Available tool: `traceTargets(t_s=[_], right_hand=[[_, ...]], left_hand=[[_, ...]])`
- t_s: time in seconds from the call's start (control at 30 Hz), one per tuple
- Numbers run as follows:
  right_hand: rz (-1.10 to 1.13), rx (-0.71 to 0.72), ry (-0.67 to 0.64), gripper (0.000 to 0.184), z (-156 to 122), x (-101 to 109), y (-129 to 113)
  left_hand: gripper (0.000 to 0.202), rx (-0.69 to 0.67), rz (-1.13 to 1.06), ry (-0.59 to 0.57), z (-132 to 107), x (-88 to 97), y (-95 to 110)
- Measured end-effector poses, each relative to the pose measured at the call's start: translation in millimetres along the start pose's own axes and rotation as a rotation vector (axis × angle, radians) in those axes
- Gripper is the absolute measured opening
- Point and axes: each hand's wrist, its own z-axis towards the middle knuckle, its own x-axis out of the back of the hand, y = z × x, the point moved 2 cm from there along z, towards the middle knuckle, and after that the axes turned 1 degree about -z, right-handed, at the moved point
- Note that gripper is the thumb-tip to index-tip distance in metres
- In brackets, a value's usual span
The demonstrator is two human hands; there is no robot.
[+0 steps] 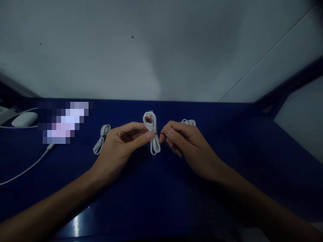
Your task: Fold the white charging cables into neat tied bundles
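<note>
A coiled white USB cable (154,144) is upright between my hands, its plug and a patch of orange showing near the top. My left hand (126,139) pinches the bundle at its waist between thumb and fingers. On the right, the fingertips of my right hand (180,137) are closed on the end of a thin black twist tie (162,133) that runs to the middle of the cable. Another tied white cable (101,139) lies just left of my left hand. Behind my right hand, a further coiled white cable (188,122) is mostly hidden.
All this is on a dark blue tabletop (151,201) with a pale wall (101,60) behind it. At the left are a pixelated bright object (67,122) with a white cord (32,165) leading from it, and a rounded white item (25,119).
</note>
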Motion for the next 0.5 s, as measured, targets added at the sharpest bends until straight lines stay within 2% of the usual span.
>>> traceTargets(t_s=[0.13,0.27,0.4,0.5], right_hand=[[0.277,-0.134,-0.143,0.043,3.4,0.0,7.3],[0.439,-0.187,-0.190,0.037,4.3,-0.3,8.7],[0.507,-0.230,-0.207,0.032,3.9,-0.5,7.5],[0.483,-0.208,-0.206,0.025,4.3,0.8,8.6]], left_hand=[[0.018,-0.017,0.024,-0.021,0.0,-0.3,0.7],[0.023,-0.019,0.050,-0.001,0.3,0.7,-0.6],[0.023,-0.013,0.044,0.011,-0.6,2.0,-0.3],[0.019,-0.022,0.046,0.013,-0.7,2.0,1.4]])
